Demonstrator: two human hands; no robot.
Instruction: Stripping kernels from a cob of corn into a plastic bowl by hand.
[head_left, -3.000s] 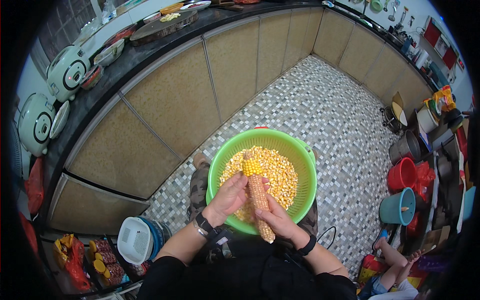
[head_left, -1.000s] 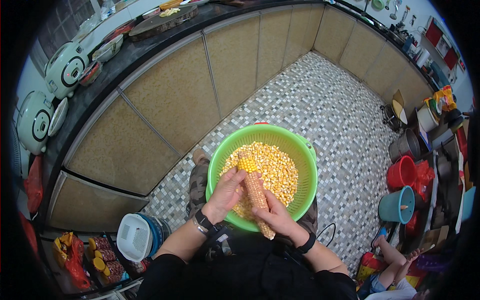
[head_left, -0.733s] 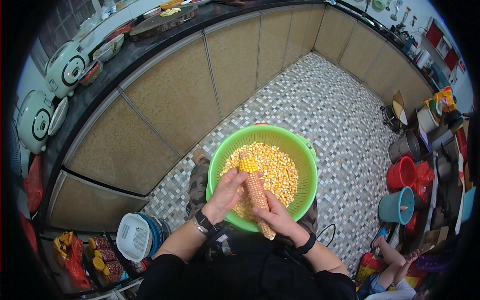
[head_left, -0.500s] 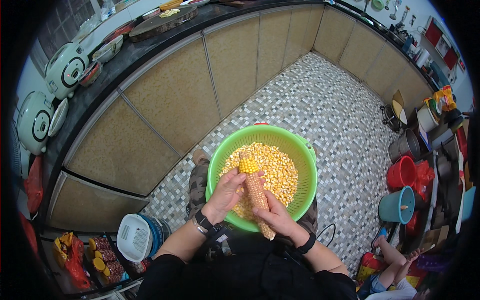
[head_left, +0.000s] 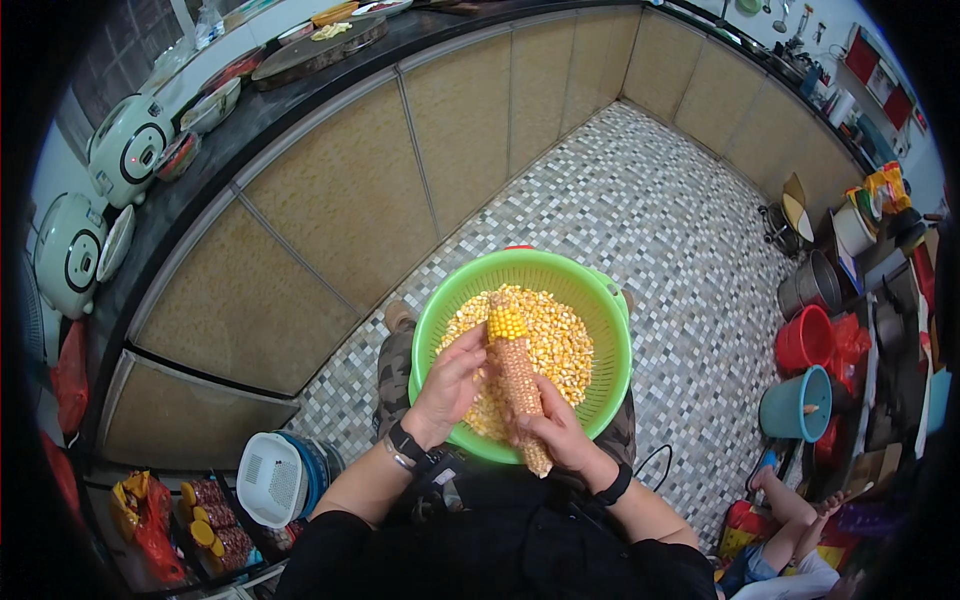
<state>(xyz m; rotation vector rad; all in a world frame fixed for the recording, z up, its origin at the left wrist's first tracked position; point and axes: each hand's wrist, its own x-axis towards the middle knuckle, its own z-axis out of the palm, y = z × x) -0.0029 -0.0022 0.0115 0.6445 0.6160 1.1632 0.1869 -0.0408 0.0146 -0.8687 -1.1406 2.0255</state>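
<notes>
A corn cob [head_left: 518,380], mostly stripped, is held tilted over a green plastic colander [head_left: 440,300]. Yellow kernels still ring its upper end, below a bare tip. My right hand [head_left: 562,432] is closed round the lower part of the cob. Beside the cob's upper half is my left hand [head_left: 446,388], its fingers fairly straight and loosely apart; whether the fingertips touch the cob is hard to see. Loose corn kernels [head_left: 560,345] cover the colander's bottom beneath both hands. The colander rests between my legs.
Stacked baskets [head_left: 270,480] stand at my left, near jars with yellow lids [head_left: 205,530]. Rice cookers [head_left: 130,150] sit on the dark counter. At right are a red bucket [head_left: 803,338] and a blue bucket [head_left: 795,405]. Another person's leg [head_left: 787,510] shows at lower right.
My left thumb has come away from the kernels, and the left fingers have loosened beside the cob. The cob stands slightly more upright, its upper end higher and a little further right.
</notes>
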